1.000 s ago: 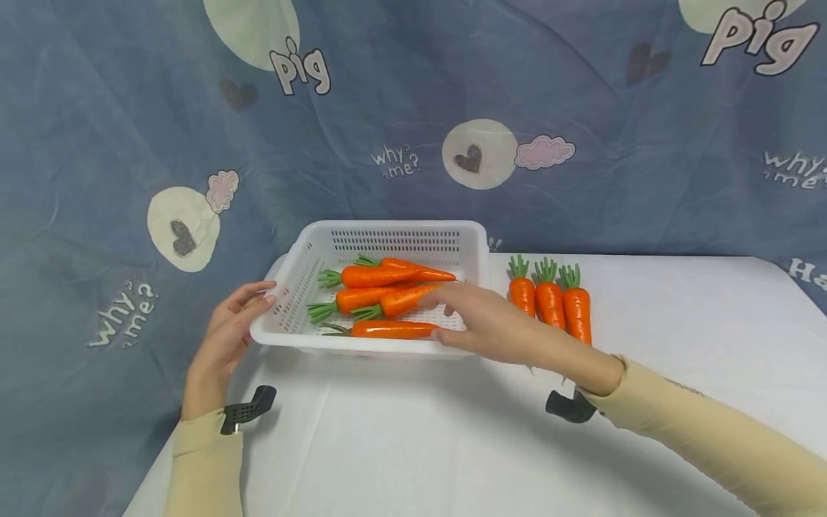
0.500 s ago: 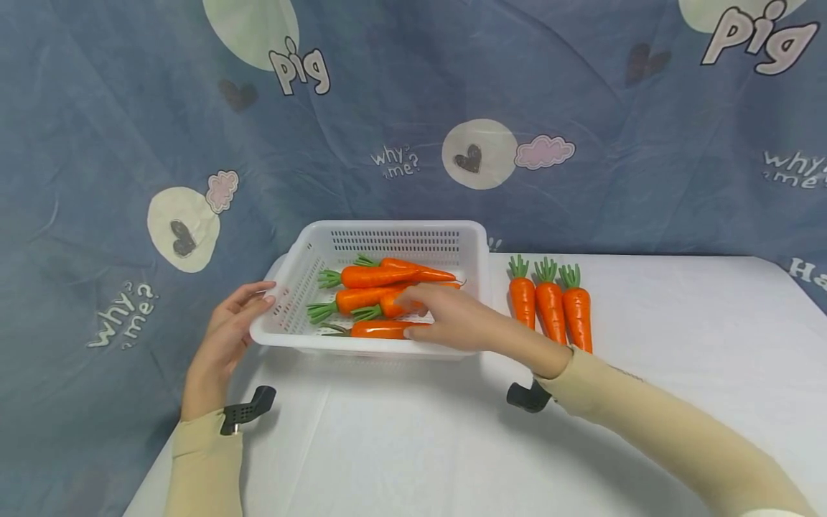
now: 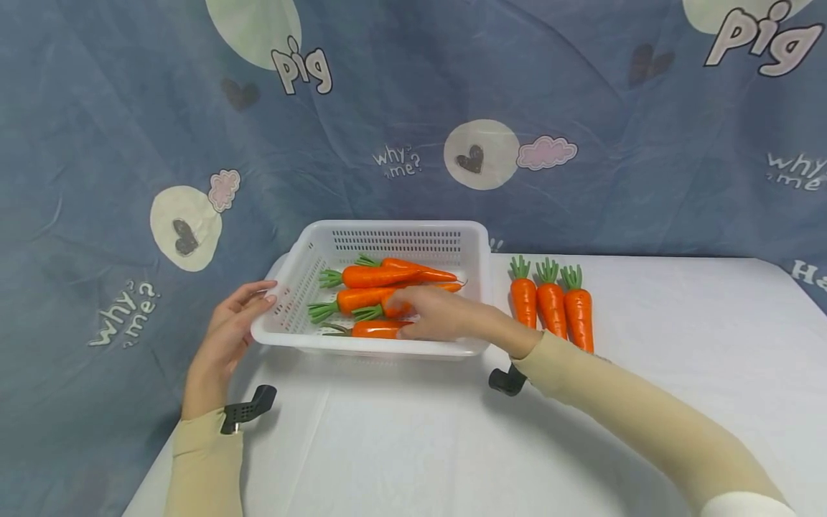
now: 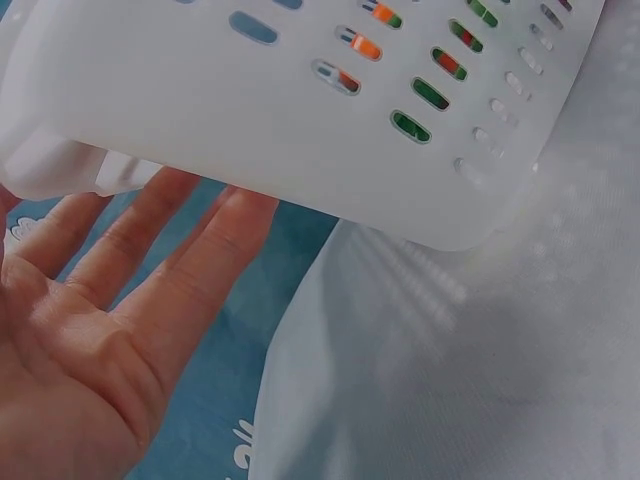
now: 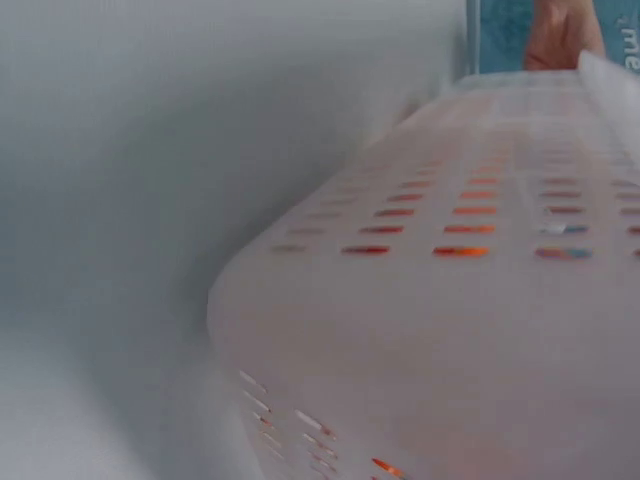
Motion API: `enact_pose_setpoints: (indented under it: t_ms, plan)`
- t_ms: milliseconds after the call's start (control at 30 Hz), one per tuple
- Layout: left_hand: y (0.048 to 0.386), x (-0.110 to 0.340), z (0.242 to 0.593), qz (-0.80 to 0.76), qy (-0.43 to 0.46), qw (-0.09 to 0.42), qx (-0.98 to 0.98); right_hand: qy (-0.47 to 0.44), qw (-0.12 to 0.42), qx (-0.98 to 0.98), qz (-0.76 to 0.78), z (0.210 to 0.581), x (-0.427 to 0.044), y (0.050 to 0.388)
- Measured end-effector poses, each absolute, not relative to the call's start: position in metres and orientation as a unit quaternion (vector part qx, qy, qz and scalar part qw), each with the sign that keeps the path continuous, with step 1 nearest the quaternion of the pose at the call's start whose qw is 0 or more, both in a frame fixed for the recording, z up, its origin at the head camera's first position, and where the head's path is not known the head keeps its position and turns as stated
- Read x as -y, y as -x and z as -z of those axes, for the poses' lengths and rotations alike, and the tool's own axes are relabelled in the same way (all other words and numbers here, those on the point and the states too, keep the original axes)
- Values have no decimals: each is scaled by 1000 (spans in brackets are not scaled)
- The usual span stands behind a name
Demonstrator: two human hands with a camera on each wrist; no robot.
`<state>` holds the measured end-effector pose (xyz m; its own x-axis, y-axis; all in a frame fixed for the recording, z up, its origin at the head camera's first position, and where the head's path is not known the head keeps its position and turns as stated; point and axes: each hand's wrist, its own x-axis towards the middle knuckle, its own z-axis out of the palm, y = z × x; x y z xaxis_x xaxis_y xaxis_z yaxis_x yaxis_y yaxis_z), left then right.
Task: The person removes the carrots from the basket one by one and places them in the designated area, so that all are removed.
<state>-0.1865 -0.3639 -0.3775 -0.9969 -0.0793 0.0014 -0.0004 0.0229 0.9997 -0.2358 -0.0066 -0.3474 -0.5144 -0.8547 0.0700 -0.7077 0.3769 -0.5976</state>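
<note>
Mark right hand (image 3: 442, 314) down in white basket (image 3: 362, 345), fingers over middle carrot (image 3: 389, 309); can't tell if gripping it or just touching, fingertips partly hidden. Log left hand (image 3: 222, 345) at left end of basket, fingers mostly straight, tips on rim, palm off it. Count five visible carrots (image 3: 380, 276) in basket, tops to the left, plus three loose carrots (image 3: 551, 305) side by side on white table (image 3: 400, 445), just right of basket. Judging by gloss, probably plastic or foam: light, stiff, slightly slick, not fragile. Best to pinch at thick shoulder, not thin tip or leafy top. Expect basket light too, maybe sliding if pushed; steady by rim. Read "pig" (image 3: 301, 66) twice, "why me?" (image 3: 397, 161) three times, cut-off "Ha" (image 3: 809, 275), all on blue backdrop (image 3: 568, 79); no brand readable.
</note>
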Motion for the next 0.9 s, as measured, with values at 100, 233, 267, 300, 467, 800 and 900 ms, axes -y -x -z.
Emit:
enact_pose_setpoints:
  t_ms: [100, 233, 267, 300, 467, 800, 900]
  plan:
    - [187, 363, 377, 696, -32, 29, 716, 469, 147, -824, 282, 348, 9, 241]
    - [188, 363, 376, 694, -41, 29, 718, 475, 167, -821, 270, 351, 13, 246]
    - [188, 363, 376, 694, -42, 29, 719, 478, 171, -820, 264, 352, 14, 247]
    - [188, 363, 376, 693, -43, 28, 719, 474, 176, -823, 260, 353, 15, 247]
    - [187, 363, 376, 691, -47, 29, 721, 458, 196, -835, 233, 355, 18, 250]
    - [186, 363, 376, 696, -49, 28, 716, 460, 199, -841, 205, 358, 22, 253]
    - [186, 363, 376, 696, -47, 25, 716, 450, 214, -843, 204, 360, 22, 253]
